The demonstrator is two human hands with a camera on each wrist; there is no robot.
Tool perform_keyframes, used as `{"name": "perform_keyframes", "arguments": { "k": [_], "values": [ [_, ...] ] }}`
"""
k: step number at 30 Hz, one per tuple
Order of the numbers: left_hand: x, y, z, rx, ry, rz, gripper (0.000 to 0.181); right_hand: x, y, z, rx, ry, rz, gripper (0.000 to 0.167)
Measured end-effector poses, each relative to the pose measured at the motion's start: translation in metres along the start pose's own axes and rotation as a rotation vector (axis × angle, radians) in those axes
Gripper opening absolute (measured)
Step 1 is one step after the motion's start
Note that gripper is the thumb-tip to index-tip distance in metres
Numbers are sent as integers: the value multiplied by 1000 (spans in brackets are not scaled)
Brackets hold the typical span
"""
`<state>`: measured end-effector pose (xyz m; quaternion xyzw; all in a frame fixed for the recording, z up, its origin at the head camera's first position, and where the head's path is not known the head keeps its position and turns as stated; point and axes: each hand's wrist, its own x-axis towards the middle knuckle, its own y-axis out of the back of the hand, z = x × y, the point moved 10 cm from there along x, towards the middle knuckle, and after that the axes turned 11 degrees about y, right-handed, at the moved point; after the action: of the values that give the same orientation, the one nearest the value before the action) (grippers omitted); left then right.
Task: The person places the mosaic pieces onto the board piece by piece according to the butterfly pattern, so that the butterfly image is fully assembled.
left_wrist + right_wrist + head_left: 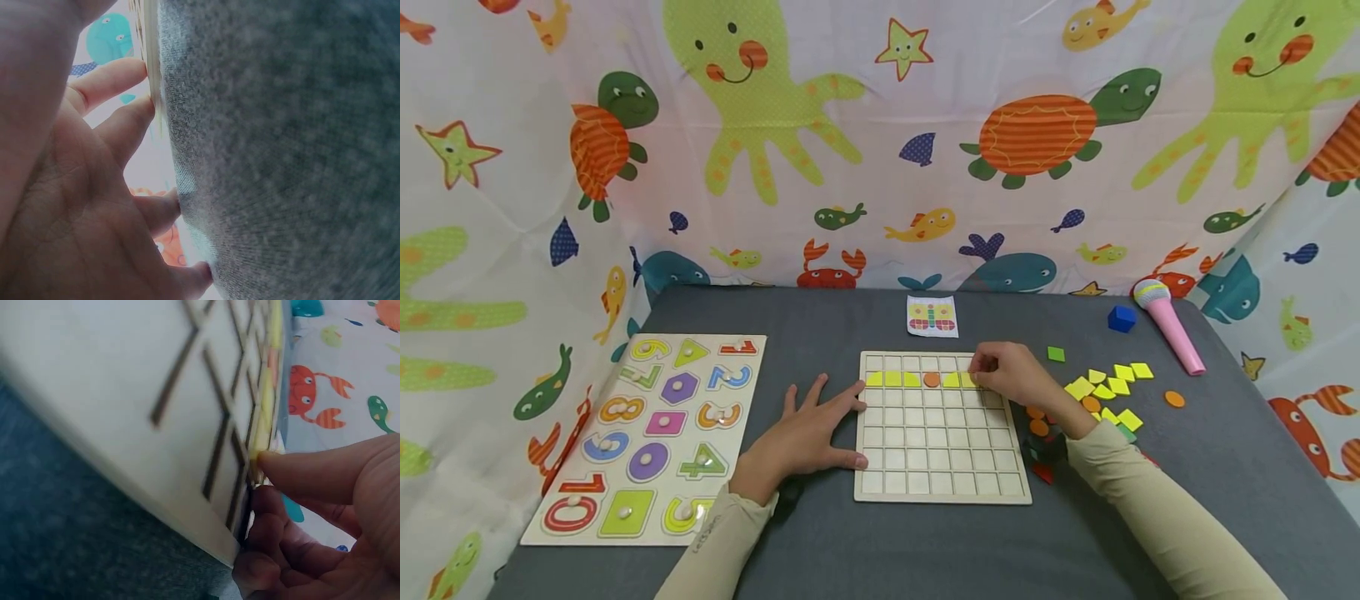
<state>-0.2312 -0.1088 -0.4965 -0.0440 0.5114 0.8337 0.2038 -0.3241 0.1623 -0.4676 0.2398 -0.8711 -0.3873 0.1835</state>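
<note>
Two hands: left hand (803, 435) spread against the board (936, 437), right hand (1015, 373) curled, pinching a yellow tile (260, 442).

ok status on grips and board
Left grip touching left edge of board. Right grip on yellow tile in second row. Loose pieces right of board, nothing blocking lower rows.

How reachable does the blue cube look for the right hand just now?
Probably yes: only a flat green tile seems to lie between the right hand and the blue cube, though that hand is occupied at the gridded board.
</note>
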Motion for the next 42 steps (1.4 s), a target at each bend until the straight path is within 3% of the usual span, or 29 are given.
{"name": "perform_keyframes", "arguments": {
  "k": [6,11,17,22,31,37,42],
  "values": [
    [0,1,1,-8,-5,0,103,-1,1,0,4,12,8,5],
    [-1,0,1,-7,-10,-1,103,-12,9,11,106,-48,38,4],
    [-1,0,0,-3,-6,-1,98,-31,31,29,197,-114,97,17],
    [-1,1,1,-3,1,0,94,-49,53,46,233,-120,138,29],
    [-1,0,2,-1,-3,-3,93,-88,83,74,204,-147,141,47],
    [0,0,1,-4,-3,-3,95,-107,99,88,137,-122,93,50],
    [0,0,-1,-9,-5,-3,93,-114,106,104,80,-169,52,48]
  ]
}}
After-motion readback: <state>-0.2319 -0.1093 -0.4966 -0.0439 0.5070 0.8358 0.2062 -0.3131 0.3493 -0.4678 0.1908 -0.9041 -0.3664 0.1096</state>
